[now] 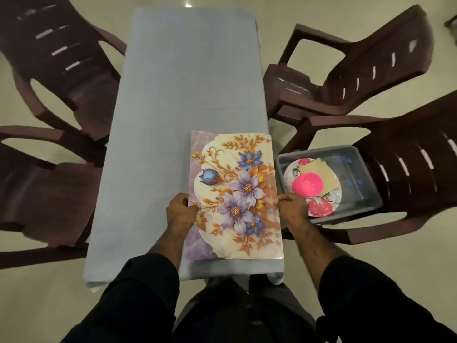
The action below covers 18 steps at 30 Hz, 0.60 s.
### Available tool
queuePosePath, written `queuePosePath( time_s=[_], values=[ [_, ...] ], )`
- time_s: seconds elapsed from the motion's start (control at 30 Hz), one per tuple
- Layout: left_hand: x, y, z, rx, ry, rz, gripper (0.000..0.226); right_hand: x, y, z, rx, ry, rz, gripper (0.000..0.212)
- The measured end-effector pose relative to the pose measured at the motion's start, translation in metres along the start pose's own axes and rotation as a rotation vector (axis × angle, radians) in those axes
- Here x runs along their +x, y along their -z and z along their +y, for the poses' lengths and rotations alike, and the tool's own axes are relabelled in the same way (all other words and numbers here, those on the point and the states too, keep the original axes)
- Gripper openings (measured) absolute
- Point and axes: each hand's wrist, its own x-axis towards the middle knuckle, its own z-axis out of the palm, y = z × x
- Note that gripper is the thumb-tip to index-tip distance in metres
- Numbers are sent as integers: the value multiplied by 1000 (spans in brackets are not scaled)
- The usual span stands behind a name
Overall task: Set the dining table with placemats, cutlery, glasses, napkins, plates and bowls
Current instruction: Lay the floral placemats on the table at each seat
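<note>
A stack of floral placemats (235,194) lies on the near right part of the table (173,95), which wears a pale blue cloth. My left hand (179,214) pinches the stack's left edge. Its right edge is pinched by my right hand (293,206). To the right, a grey tub (358,189) sits on a chair seat. In it lie a flowered plate (319,209), an upturned pink bowl (308,185), tan napkins (324,173) and a spoon (295,171).
Dark brown plastic chairs stand round the table: two on the left (49,174) (57,58) and two on the right (358,78) (408,169). The floor is pale and glossy. My dark sleeves and legs fill the bottom of the view.
</note>
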Motion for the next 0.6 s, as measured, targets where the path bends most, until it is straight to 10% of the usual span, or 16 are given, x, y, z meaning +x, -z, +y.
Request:
queuePosePath(
  time_s=[0.6],
  values=[
    [11,22,-15,-115,188,50,21,3,-1,-1,-39,34,-159,8]
  ],
)
